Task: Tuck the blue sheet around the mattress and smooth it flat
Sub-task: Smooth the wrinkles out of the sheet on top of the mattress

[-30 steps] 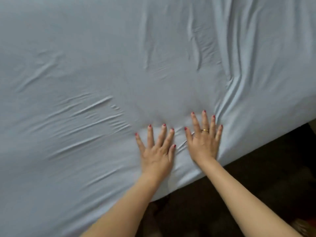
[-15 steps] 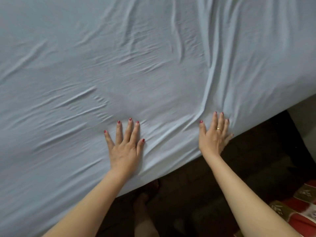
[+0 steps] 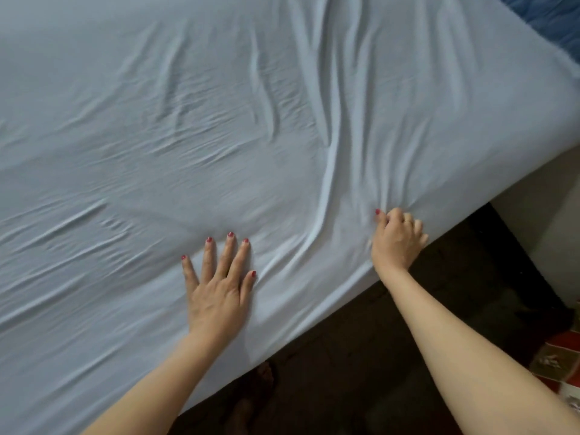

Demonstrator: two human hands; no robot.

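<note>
Two hands on the bed, both near the edge closest to the camera. Left hand [image 3: 219, 293] lies flat on the blue sheet [image 3: 188, 136], fingers straight and spread a bit, palm down on the fabric, not grabbing anything. Right hand [image 3: 397, 238] is off to the side of it, well apart, right at the edge of the mattress [image 3: 514, 146], and its fingers are curled in with a bunch of the sheet pinched between thumb and fingers. You can see folds fanning out from that spot and running up across the bed, so the fabric is pulled tight toward that hand.

Sheet itself covers the whole top of the mattress and hangs over the near side. Lots of wrinkles: long ridges on the left part, a deeper set of creases through the middle. Dark floor [image 3: 392, 356] below the edge, and a red patterned rug [image 3: 561, 353] peeking in at the right side
</note>
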